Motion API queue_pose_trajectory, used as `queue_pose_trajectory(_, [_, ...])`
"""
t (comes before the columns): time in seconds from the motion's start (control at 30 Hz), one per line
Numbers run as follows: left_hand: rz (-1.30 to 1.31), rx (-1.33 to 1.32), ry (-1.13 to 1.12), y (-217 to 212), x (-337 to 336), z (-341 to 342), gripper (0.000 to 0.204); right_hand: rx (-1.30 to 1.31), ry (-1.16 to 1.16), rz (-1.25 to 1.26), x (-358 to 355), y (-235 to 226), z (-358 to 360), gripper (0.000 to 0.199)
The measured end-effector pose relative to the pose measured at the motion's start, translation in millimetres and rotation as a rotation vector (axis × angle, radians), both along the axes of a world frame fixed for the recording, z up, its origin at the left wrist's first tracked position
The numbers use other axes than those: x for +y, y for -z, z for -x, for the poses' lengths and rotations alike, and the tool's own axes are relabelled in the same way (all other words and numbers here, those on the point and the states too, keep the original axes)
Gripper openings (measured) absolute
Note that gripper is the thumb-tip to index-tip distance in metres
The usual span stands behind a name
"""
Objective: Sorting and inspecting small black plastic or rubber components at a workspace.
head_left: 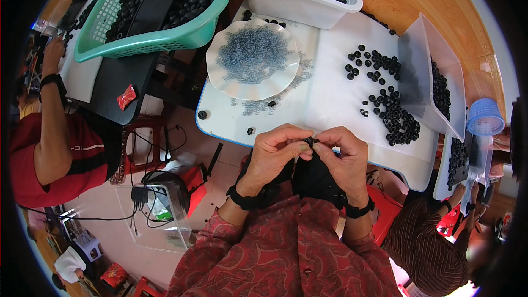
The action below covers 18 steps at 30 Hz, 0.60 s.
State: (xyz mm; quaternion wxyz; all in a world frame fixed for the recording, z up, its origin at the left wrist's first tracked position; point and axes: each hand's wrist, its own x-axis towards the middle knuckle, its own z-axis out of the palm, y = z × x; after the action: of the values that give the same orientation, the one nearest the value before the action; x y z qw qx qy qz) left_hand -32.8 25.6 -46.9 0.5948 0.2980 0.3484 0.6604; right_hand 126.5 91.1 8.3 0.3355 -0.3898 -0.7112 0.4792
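My left hand (276,153) and my right hand (344,157) meet above the near edge of the white table. Thumbs and fingers of both pinch a small black round part (309,142) between them, and much of it is hidden. Just beyond my left hand, a tiny black piece (250,131) lies on the table. A white wavy-rimmed plate (215,75) holds a heap of small clear bluish rings (254,54). Past my right hand, many loose black round parts (400,124) are spread over a white sheet (336,102).
A clear bin (415,71) lies tipped at the right, with black parts inside. At the back stand a white tub (297,8) and a green basket (148,49), both holding black parts. Co-workers sit at left (52,159) and right (426,242). Cables (140,209) hang at lower left.
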Motion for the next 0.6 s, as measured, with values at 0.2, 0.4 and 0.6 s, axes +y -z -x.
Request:
queue_pose_trajectory(0.2, [-0.028, 0.09, 0.026, 1.9, 0.7, 2.1, 0.024, 0.031, 0.005, 0.183, 0.3, 0.3, -2.8, 0.012])
queue_pose_trajectory(0.4, [-0.024, 0.119, 0.052, 2.7, 0.6, 2.1, 0.022, 0.004, 0.003, 0.129, -0.4, 4.2, -3.7, 0.011])
queue_pose_trajectory(0.6, [-0.003, 0.185, 0.016, -4.6, 3.7, 2.9, 0.02, -0.044, 0.018, 0.027, 0.9, 2.4, -1.6, 0.013])
